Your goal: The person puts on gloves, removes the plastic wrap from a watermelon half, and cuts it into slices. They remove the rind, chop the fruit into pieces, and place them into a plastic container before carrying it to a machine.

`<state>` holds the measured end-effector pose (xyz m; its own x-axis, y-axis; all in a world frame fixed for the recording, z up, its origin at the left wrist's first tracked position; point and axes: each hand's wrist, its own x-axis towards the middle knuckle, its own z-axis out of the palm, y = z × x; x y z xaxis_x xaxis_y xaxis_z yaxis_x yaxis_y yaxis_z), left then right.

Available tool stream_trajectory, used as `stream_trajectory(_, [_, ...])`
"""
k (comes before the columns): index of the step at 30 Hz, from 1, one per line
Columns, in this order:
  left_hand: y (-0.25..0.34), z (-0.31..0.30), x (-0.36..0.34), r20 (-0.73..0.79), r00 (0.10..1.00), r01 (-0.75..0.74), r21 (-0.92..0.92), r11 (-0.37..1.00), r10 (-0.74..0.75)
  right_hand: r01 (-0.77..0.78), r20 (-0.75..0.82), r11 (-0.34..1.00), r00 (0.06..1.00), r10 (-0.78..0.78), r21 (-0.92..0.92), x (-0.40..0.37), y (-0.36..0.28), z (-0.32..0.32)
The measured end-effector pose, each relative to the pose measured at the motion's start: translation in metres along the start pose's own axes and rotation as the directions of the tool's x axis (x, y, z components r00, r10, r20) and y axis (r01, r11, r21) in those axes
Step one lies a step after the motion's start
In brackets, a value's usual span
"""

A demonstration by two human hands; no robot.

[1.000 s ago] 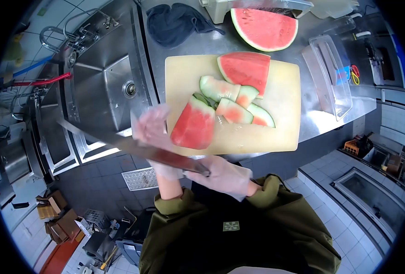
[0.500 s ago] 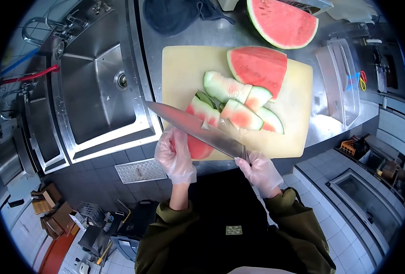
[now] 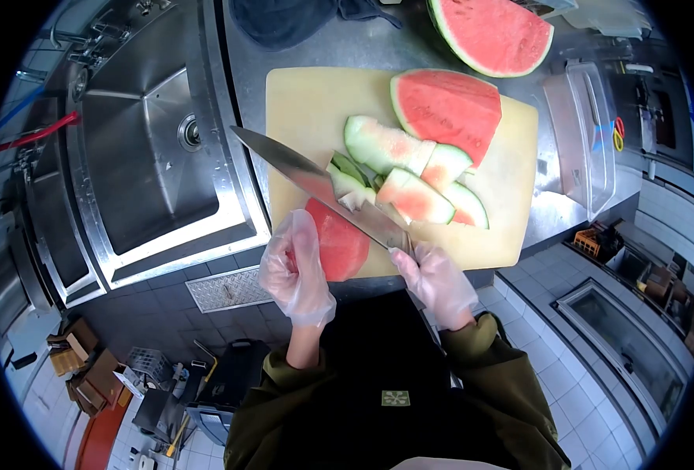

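My right hand (image 3: 436,283), in a clear plastic glove, is closed round the handle of a long knife (image 3: 304,174). The blade points up and left, lying between a red watermelon chunk (image 3: 337,244) and pale rind. My left hand (image 3: 296,266), gloved too, grips the left side of that chunk at the near edge of the cutting board (image 3: 300,90); its fingertips are partly hidden. Several cut rind pieces (image 3: 416,196) lie mid-board. Behind them rests a large watermelon wedge (image 3: 446,110) with red flesh.
Beyond the board lies a bigger watermelon piece (image 3: 492,35), with a dark cloth (image 3: 284,19) at the back left. A steel sink (image 3: 147,149) is on the left. A clear plastic container (image 3: 590,141) stands at the right.
The knife has moved left and slightly toward me, with rind now beyond the blade and the red chunk on my side. My left hand has shifted a little left.
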<state>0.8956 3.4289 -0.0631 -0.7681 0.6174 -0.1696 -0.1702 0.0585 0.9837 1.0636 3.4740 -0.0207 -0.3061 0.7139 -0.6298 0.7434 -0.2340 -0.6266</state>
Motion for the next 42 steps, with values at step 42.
stream_trajectory(42, [-0.005, -0.012, 0.003, 0.002, 0.999, -0.049, 0.164, 0.985, 0.049, -0.12, 0.224, 0.867, 0.975, 0.009, 0.484, -0.014, 0.028, 0.029])
